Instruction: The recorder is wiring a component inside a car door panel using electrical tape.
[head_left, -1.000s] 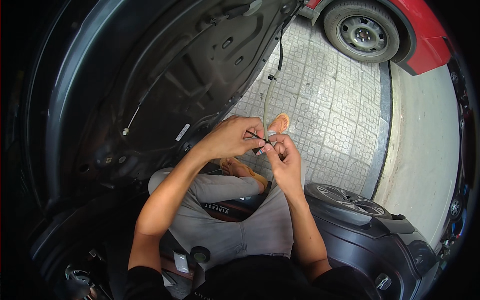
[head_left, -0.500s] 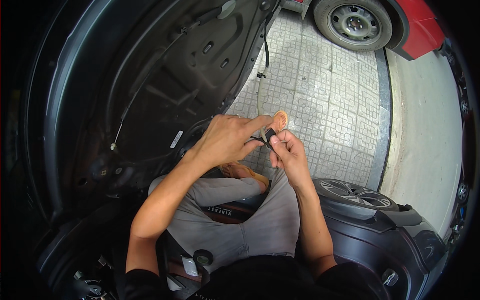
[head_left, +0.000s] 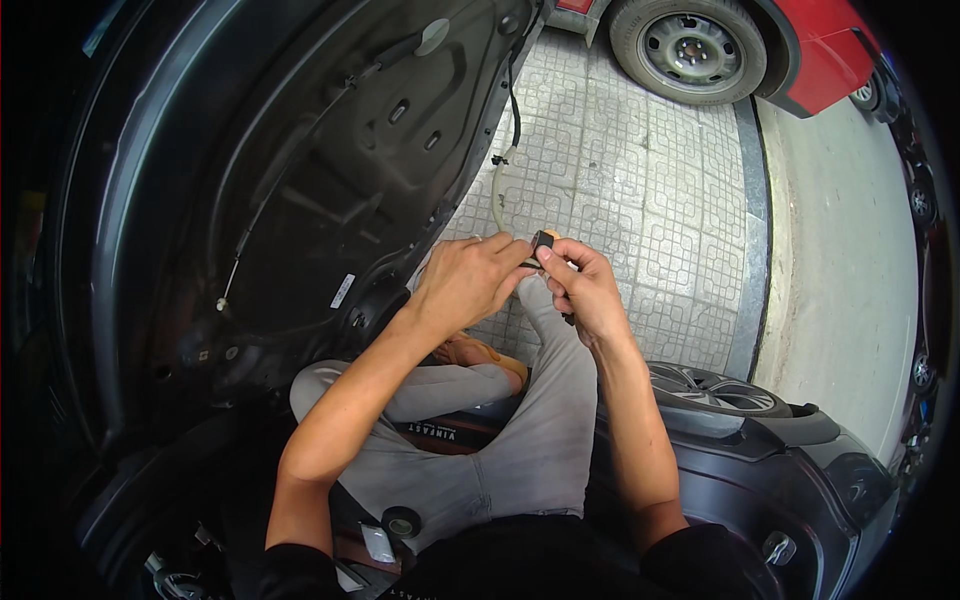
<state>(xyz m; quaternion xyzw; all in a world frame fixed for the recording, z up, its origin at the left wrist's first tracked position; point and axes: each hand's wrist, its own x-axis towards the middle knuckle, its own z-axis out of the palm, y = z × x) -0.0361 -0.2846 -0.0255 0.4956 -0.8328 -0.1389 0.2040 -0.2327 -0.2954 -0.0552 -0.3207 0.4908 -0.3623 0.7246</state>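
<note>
Both of my hands meet above my knees, over the paved ground. My left hand [head_left: 470,282] and my right hand [head_left: 587,290] pinch a small black part [head_left: 543,241] between their fingertips. The part is mostly hidden by my fingers, so its shape is unclear. A thin pale cable [head_left: 497,195] hangs from the open car door's edge just above my hands; whether it joins the part I cannot tell. I sit in the door sill in grey trousers [head_left: 520,440], my sandalled foot [head_left: 478,353] below my left hand.
The stripped inner side of the open dark car door [head_left: 300,170] fills the left. A dark car body with a wheel [head_left: 715,390] lies at lower right. A red car's wheel [head_left: 690,50] stands at the top on patterned paving [head_left: 650,200]. A black tape roll [head_left: 402,522] rests by my thigh.
The view has tilted down and my hands have drifted slightly up and right. They stay together on the small black part throughout.
</note>
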